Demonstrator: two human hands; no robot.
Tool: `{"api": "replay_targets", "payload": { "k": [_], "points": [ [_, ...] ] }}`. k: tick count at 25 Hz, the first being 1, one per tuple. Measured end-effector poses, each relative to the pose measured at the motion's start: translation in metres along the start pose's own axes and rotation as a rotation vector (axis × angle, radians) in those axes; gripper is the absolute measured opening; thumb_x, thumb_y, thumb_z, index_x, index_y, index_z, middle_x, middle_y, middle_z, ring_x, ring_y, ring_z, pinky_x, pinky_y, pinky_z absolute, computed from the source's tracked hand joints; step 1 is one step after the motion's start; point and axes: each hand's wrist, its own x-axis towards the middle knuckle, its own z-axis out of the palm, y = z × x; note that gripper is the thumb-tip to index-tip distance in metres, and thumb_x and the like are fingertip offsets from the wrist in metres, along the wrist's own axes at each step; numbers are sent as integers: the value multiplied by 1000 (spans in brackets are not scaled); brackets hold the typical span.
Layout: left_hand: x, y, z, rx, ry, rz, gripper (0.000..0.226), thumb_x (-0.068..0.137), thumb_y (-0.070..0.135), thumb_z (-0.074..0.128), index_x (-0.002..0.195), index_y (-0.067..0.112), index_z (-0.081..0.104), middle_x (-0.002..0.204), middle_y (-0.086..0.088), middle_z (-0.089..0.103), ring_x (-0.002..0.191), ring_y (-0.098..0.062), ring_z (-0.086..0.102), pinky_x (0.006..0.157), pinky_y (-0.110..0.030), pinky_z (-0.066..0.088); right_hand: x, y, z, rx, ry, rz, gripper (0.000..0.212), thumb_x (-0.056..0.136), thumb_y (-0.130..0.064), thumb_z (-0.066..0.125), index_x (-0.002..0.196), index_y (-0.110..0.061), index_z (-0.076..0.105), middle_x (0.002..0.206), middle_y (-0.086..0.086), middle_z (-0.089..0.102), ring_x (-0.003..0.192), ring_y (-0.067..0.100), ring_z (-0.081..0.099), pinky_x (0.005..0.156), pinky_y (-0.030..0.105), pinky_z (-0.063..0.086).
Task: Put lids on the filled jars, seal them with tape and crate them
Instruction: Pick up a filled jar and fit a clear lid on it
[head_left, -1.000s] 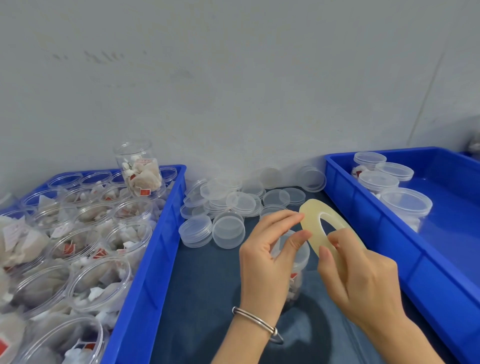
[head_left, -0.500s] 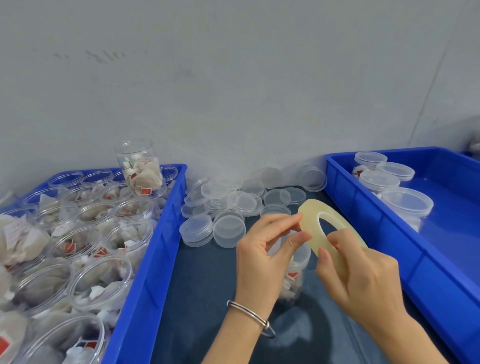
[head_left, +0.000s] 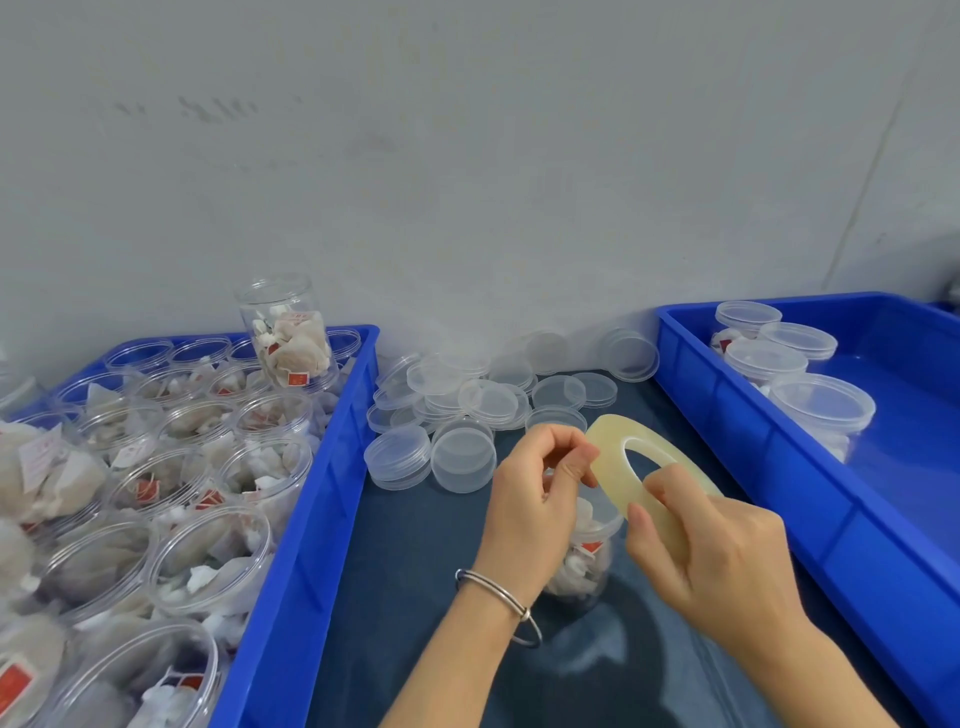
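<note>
— What are your hands doing?

— My right hand (head_left: 722, 561) grips the tape (head_left: 618, 467), a pale yellowish ring tilted over the jar (head_left: 584, 561). My left hand (head_left: 535, 499) pinches at the ring's near edge with curled fingers.

— And the jar?

— It stands on the table (head_left: 405, 597), filled, lid on, mostly hidden behind my hands.

— Around it?

— Loose lids (head_left: 462, 415) lie beyond; open jars fill the left crate (head_left: 291, 545); lidded ones sit in the right crate (head_left: 779, 467).

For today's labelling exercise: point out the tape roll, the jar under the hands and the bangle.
tape roll (head_left: 609, 453): head view, on the far side of the ring's flat face.
jar (head_left: 589, 564): head view, on its clear side wall.
bangle (head_left: 500, 596): head view, on the band across the left wrist.
</note>
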Motion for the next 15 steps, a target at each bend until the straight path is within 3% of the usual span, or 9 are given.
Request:
{"api": "replay_targets", "payload": {
  "k": [3,5,7,9,12,15],
  "points": [
    [-5,1,-1,-23,-99,-39,16,96,20,53,81,21,57,66,13,62,66,0,57,70,-15,45,1,6,0,-65,-18,64,53,93,-41,37,67,-1,61,38,5,44,28,25,42,29,30,33],
    [-13,-2,-2,-87,-136,-52,17,94,34,56,86,20,56,76,9,65,76,-2,60,77,-19,47,0,6,0,-87,-44,91,45,86,-38,42,67,-2,60,37,5,43,28,25,42,29,31,32],
    [-18,-5,-6,-205,-138,-71,36,82,46,67,103,20,53,93,4,66,90,-11,64,83,-26,50,-2,4,0,-73,-54,88,47,88,-40,40,66,-3,59,36,3,41,27,22,40,29,31,30],
    [-16,-8,-8,-220,-133,-75,55,71,34,80,117,24,51,100,4,65,93,-10,65,82,-24,52,-3,3,-2,-51,-52,80,59,96,-46,31,66,-4,59,36,2,40,27,20,39,29,30,29],
    [-11,-5,-8,-75,-35,-14,28,73,8,80,94,22,68,83,7,69,78,-6,66,75,-20,52,-4,2,-5,-33,-70,43,69,99,-50,21,66,-4,59,36,1,40,27,22,38,29,29,30],
    [-10,1,-8,-6,20,68,11,80,8,74,78,18,71,73,7,69,71,-7,65,70,-19,51,-1,0,-12,-33,-134,42,59,97,-47,28,70,-5,59,37,0,42,28,22,39,29,30,31]
  ]
}}
